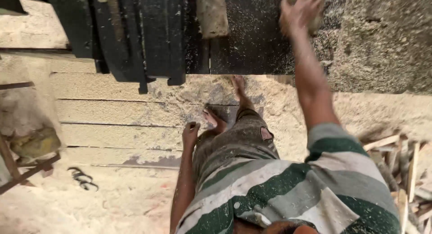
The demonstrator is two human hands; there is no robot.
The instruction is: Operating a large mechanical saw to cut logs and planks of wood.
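My right hand (298, 11) reaches forward at the top of the view and closes over a pale rounded piece of wood (316, 23), which rests on a dark, sawdust-strewn bench top (252, 40). My left hand (190, 134) hangs beside my thigh with its fingers loosely curled and nothing in it. My striped green and white shirt (288, 189) and dusty trousers fill the bottom centre. My bare feet (215, 120) stand on the sawdust-covered floor below the bench edge.
Dark planks (135, 36) lie stacked at the top left, with a pale wooden block (211, 13) beside them. Light boards (112, 112) run across the floor on the left. A heap of wood offcuts (405, 171) sits at the right. Black sandals (83, 178) lie lower left.
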